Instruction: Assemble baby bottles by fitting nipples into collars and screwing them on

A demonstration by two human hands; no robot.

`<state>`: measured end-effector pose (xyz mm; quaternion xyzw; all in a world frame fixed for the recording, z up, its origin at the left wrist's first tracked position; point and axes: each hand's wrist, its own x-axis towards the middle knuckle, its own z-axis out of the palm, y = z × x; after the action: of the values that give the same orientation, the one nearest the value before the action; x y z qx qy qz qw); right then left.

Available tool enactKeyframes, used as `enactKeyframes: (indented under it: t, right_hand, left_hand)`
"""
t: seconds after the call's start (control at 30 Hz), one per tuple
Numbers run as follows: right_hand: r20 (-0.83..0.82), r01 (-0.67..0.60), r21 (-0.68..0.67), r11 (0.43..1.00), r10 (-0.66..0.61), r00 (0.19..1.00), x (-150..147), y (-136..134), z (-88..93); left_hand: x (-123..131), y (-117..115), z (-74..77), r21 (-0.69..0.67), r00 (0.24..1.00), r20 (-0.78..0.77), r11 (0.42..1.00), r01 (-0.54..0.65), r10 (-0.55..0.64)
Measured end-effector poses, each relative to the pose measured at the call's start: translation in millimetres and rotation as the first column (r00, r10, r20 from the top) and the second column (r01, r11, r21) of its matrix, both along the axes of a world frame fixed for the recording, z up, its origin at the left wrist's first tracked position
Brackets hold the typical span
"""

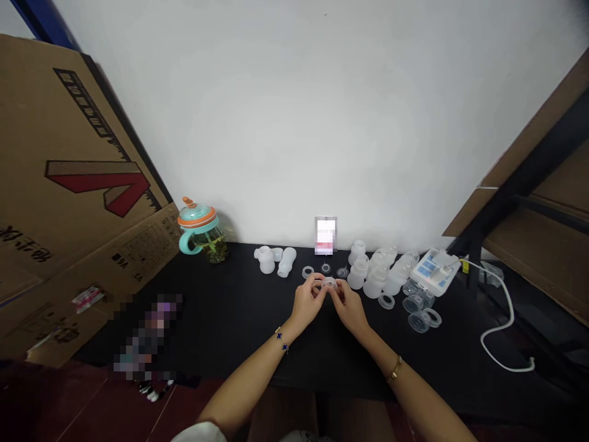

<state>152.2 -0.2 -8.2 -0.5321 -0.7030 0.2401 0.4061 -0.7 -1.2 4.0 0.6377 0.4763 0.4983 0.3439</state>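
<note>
Plastic, clear and small, the ring-shaped piece point(329, 283) hangs just above the black table point(239, 319), pinched from both sides. The left hand point(309, 302) grips it with curled fingertips on one edge and the right hand point(350, 305) does the same on the other. Both are closed on it, though the exact finger placement is too small to make out. Just beyond the hands lie a few loose rings point(308, 271), and near the right hand stands a crowded group of translucent bottles point(375, 273), with clear domed parts point(418, 310) in front of them. Two more bottles point(276, 260) lie on their sides to the left, and a teal cup point(201, 232) with an orange lid stands further off by a cardboard box point(78, 184). A white device point(435, 270) trails a cable point(504, 325) along the right. The likeliest slip is the piece popping out of so light a grip: being clear, it would be hard to tell from the other rings. A wide sweep of the right wrist could also topple the upright bottles, which stand touching one another.
</note>
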Motion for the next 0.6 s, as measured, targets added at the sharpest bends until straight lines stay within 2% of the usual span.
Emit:
enactKeyframes:
  t: [0.13,0.33,0.6]
  right_hand:
    - [-0.033,-0.020,-0.018,1.000,0.019,0.999,1.0,-0.3,1.7]
    - [-0.040,-0.037,-0.033,0.999,0.036,0.999,1.5,0.1,2.0]
    - [0.010,-0.029,0.013,1.000,0.029,1.000,-1.0,-1.0,-0.1]
  left_hand:
    - [0.3,0.1,-1.1,0.003,1.000,0.018,1.000,0.019,-0.019]
    - [0.2,0.2,-0.7,0.019,1.000,-0.020,1.000,-0.023,0.023]
    - [-0.8,1.1,-0.4,0.040,0.997,-0.049,0.997,-0.064,0.066]
